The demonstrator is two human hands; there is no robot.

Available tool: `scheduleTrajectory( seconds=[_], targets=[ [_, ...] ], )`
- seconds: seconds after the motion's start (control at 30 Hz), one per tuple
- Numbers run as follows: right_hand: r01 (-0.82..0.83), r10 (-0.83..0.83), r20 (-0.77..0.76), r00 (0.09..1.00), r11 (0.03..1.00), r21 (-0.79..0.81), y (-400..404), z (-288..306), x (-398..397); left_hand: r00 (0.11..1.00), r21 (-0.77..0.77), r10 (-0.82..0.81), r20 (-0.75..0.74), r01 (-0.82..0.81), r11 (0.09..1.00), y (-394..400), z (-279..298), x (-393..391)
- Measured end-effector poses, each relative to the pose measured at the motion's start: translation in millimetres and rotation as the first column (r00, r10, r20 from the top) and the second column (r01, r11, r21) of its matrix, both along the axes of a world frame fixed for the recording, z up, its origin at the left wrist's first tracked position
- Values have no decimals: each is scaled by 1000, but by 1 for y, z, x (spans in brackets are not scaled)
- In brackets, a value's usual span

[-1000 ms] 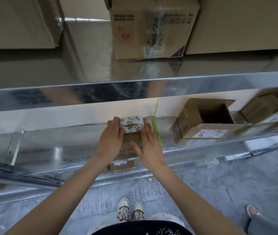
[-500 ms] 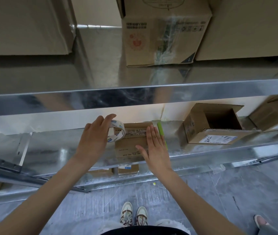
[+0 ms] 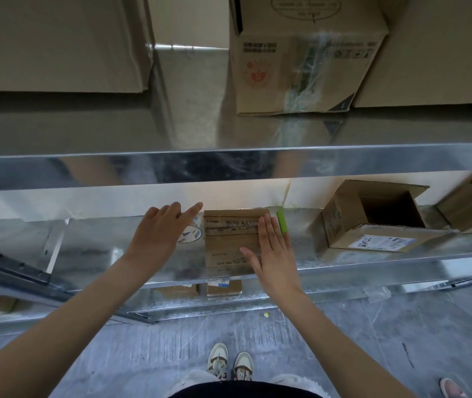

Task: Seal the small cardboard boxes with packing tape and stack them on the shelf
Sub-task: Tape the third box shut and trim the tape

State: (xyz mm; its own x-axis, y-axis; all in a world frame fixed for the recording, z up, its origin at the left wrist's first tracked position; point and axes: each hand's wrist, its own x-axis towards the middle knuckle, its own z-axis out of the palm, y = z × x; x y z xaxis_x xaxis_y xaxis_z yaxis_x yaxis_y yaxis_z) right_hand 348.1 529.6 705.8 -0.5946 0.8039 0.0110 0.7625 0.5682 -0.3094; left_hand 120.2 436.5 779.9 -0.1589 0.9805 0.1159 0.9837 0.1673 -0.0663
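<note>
Our small brown cardboard box (image 3: 230,239) sits on the middle galvanised metal shelf (image 3: 91,248), at about 12 o'clock from us, its flaps down and a wrinkled strip of tape across the top seam. Our right hand (image 3: 273,251) lies flat along the box's 3 o'clock edge, fingers straight and together, thumb splayed onto the front part of the lid. Our left hand (image 3: 161,234) hovers at the box's 9 o'clock, fingers spread and holding nothing, with the white printed roll of packing tape (image 3: 191,232) lying just beneath it, next to the box. A green-handled tool (image 3: 281,222), perhaps a cutter, peeks out past our right fingertips.

We judge the box light and fairly stiff at its corners but soft across the lid, where pressing hard could bow the flaps and lift the tape. Its dry cardboard should not slip on skin, though it may slide easily on the smooth metal. We would take it by the two opposite side walls, at 3 and 9 o'clock, low down.
</note>
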Motion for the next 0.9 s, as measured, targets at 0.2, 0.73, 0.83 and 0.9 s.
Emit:
scheduleTrajectory(
  seconds=[0.2, 0.73, 0.83, 0.9],
  targets=[
    [-9, 9, 5, 1000, 1000, 10, 0, 3, -1, 993, -7, 69, 98, -68, 998, 0, -20, 3],
    [-147, 111, 189, 976, 971, 190, -44, 15, -84, 993, 116, 58, 102, -70, 991, -1, -48, 2],
    [-172, 138, 147, 979, 952, 255, -40, 12, -82, 993, 109, 68, 96, -78, 991, 2, -49, 6],
    [-164, 135, 127, 983, 954, 250, -35, 13, -81, 985, 93, 106, 133, -119, 989, 4, -48, 11]
  ],
)
